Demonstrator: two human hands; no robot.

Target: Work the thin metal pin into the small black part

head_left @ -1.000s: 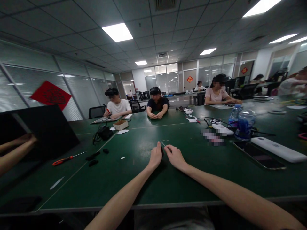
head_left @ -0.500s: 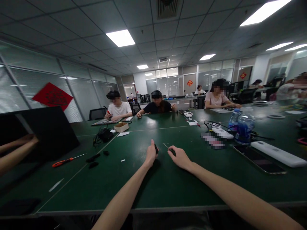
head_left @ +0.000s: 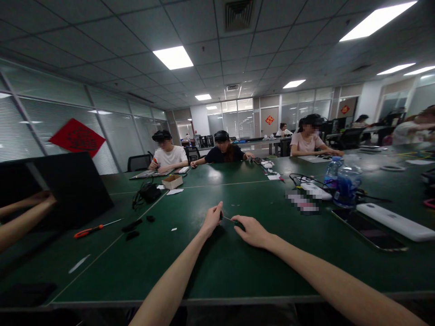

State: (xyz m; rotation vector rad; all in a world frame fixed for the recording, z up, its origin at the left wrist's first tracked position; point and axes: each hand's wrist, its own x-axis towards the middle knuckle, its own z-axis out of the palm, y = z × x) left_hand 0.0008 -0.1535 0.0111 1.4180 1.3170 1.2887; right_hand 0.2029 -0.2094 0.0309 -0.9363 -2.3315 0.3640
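Note:
My left hand (head_left: 212, 219) is closed round a small dark object (head_left: 221, 215), with its thumb on top. Most of that object is hidden by the fingers. My right hand (head_left: 251, 230) is wrapped round the dark handle of a thin screwdriver (head_left: 228, 219). The slim metal shaft points left, and its tip reaches the dark object; whether it touches cannot be made out. Both hands are close together, low over the green table (head_left: 238, 267).
An orange screwdriver (head_left: 89, 231) and black pieces (head_left: 132, 225) lie left, near another person's arms (head_left: 30, 210) at a black panel (head_left: 78, 190). A small box (head_left: 172, 181) stands farther back. Bottles (head_left: 347, 183), a phone (head_left: 369, 229) and a white device (head_left: 396, 222) occupy the right. Several people sit around.
My right hand has shifted slightly left, bringing the screwdriver's shaft to the dark object. My left hand has turned a little and moved slightly left.

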